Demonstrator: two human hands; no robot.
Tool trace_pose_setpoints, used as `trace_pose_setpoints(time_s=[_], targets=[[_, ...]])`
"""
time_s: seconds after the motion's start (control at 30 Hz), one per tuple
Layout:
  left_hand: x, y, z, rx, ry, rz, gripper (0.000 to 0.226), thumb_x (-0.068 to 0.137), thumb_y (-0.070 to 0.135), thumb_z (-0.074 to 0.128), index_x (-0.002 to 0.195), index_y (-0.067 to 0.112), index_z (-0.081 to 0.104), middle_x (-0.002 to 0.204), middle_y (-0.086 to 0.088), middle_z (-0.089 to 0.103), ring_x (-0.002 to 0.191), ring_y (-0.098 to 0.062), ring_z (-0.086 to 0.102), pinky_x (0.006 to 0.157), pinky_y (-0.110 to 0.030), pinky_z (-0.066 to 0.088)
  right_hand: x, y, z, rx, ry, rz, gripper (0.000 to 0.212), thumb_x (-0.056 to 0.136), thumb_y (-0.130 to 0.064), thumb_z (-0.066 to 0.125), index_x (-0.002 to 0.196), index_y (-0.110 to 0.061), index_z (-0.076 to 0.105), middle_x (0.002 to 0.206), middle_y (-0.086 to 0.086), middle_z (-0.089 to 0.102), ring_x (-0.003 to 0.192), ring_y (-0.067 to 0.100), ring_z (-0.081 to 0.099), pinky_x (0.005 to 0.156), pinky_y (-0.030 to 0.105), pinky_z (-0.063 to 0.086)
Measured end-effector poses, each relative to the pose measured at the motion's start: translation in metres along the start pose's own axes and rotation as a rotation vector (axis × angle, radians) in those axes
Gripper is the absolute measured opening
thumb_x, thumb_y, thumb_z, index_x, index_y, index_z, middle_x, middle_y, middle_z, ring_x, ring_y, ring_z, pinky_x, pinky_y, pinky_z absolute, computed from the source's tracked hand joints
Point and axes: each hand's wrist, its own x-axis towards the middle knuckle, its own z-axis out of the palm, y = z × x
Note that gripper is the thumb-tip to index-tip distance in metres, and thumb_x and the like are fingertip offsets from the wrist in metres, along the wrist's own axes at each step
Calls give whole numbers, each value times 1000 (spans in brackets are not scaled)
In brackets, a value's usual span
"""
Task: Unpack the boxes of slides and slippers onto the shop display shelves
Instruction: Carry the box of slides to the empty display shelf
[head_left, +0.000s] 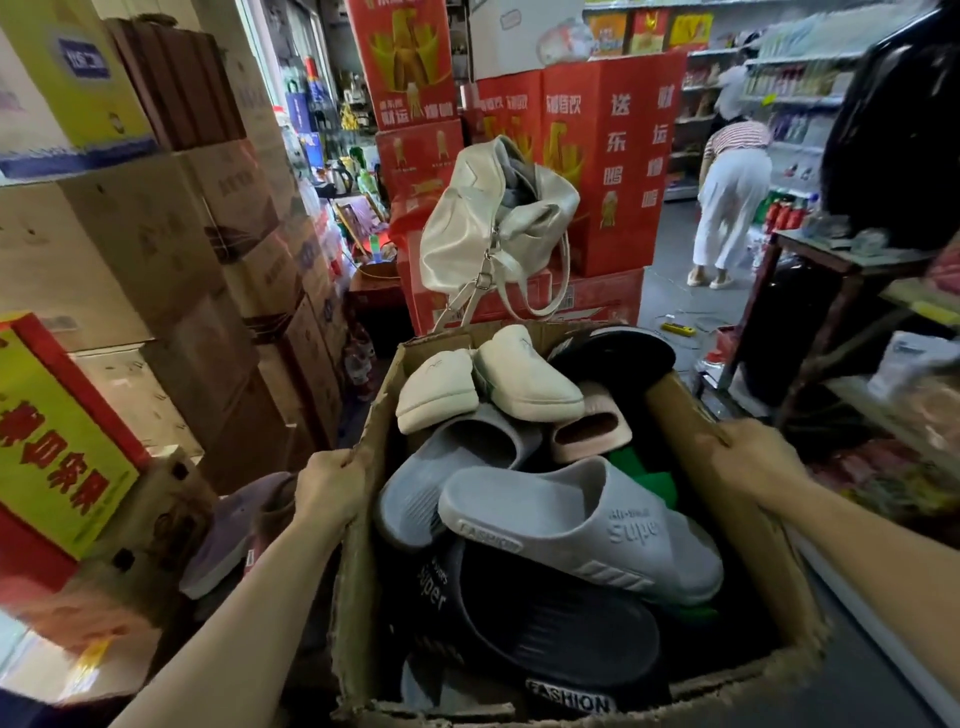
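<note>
Slippers fill a worn cardboard box (737, 525) w/ frayed, torn rims, centre frame. At far left, stacked brown cartons (171, 260); a purple slipper (234, 525) lies just beside the box's left wall. Left hand (332, 488) is clamped over the left rim. Inside, front to back: black ribbed slide (545, 623) marked "Super", smooth grey rubber clog (587, 525) on top, another grey slide (441, 467), two cream closed-toe slippers (524, 379), a pink slide (592, 426), black ones at the rear. Beyond, a shiny white handbag (493, 223) against red cartons (602, 166). Right hand (753, 457) grips the right rim, fingers curled over the edge.
</note>
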Motion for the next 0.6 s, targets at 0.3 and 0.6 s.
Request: trace_pose_setpoints(time_s=[0.3, 0.6], targets=[[-9, 28, 1, -30, -100, 141, 43, 89, 38, 61, 68, 1, 66, 65, -5, 58, 65, -22, 52, 62, -32, 40, -51, 20, -36, 70, 134, 31, 40, 90, -24, 58, 54, -10, 47, 67, 19, 60, 68, 31, 57, 57, 33, 34], [-54, 69, 46, -80, -311, 333, 45, 88, 39, 62, 72, -2, 68, 65, -7, 65, 65, -22, 55, 61, -33, 42, -150, 86, -77, 52, 274, 222, 37, 93, -29, 56, 70, -1, 63, 74, 18, 66, 71, 31, 62, 63, 36, 46]])
